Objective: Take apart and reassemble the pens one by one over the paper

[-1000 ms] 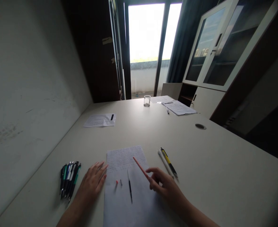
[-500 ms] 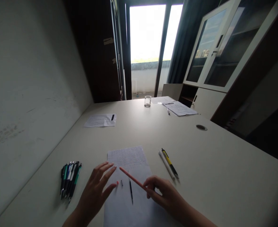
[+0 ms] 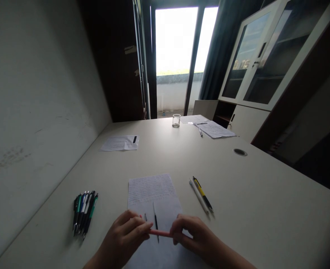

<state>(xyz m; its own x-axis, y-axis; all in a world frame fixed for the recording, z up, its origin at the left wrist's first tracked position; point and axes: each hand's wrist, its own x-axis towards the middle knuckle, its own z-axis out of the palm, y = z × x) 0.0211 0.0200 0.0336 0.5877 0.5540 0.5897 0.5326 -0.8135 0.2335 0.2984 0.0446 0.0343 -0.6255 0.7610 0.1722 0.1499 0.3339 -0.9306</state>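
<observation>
A slim pink pen barrel [image 3: 161, 233] lies level between my two hands, above a written sheet of paper [image 3: 150, 186]. My left hand [image 3: 125, 235] closes its fingers round one end. Thumb and fingers of my right hand [image 3: 194, 233] pinch the other end. Behind the barrel, a dark-tipped pen refill [image 3: 155, 218] rests lengthwise on the sheet. Beside it is a tiny metallic piece [image 3: 145, 216], perhaps a spring or tip. A small pink piece [image 3: 140, 216] shows just past my left fingers, mostly hidden by them.
Several click pens [image 3: 85, 215] lie bunched at the left. A white pen [image 3: 198, 196] and a yellow-and-black pen [image 3: 203, 195] lie to the right. Farther back are a glass jar [image 3: 176, 121], a left paper [image 3: 120, 143], stacked papers [image 3: 215, 129] and a cable hole [image 3: 240, 152].
My left hand has moved right and closed on the barrel's free end. The barrel has swung from slanting to nearly level and come closer to me.
</observation>
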